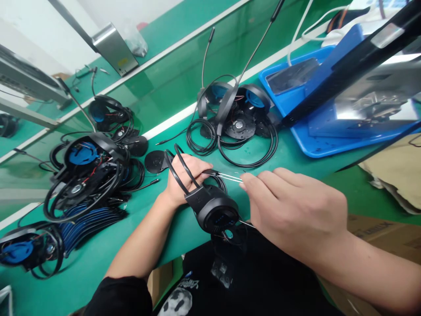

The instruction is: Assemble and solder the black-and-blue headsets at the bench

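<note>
My left hand is closed around a black headset, beside its two thin headband arches. The ear cup points down toward my lap, and a dark flap hangs below it. My right hand is pinched on thin shiny strands that run taut from a small dark piece at my left fingers. Another thin metal line comes out beneath my right hand near the ear cup; whether it joins the strands I cannot tell. A coiled black cable shows partly behind the headset. A round black plate lies left of my left hand.
More headsets with open blue-lined cups, coiled cables and upright microphones stand at the back. Another cluster of headsets lies left, near a stack of dark blue-edged pieces. A blue tray holding a metal device is on the right. Cardboard lies below right.
</note>
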A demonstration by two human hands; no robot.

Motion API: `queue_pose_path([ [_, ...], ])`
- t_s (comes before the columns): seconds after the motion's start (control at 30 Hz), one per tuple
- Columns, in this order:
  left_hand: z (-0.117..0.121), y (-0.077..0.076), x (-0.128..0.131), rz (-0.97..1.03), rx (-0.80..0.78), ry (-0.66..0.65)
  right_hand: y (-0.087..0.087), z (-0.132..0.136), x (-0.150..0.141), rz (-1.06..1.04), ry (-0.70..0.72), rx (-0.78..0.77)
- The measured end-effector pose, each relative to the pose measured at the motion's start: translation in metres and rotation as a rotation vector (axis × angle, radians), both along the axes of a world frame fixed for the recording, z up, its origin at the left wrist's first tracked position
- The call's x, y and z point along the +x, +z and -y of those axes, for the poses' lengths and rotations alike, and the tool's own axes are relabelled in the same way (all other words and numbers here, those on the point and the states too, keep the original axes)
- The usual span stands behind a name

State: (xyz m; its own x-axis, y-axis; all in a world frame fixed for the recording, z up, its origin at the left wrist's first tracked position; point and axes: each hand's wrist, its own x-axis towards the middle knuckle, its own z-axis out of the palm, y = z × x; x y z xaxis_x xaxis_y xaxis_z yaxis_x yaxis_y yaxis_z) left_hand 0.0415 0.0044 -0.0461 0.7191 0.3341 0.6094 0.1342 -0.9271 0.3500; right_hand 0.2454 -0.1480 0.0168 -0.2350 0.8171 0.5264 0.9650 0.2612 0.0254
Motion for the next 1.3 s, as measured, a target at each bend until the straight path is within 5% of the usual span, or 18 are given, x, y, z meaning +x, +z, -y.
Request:
queue_pose_path([
  [0.57,-0.003,-0.001,0.001,-0.008,0.052,-0.040,-0.005,-0.009,0.017,-0.183,0.075,-0.048],
  [1.3,-0.002,0.002,-0.002,-0.035,0.029,-0.106,-0.017,-0.002,0.031,-0.564,0.164,-0.364],
])
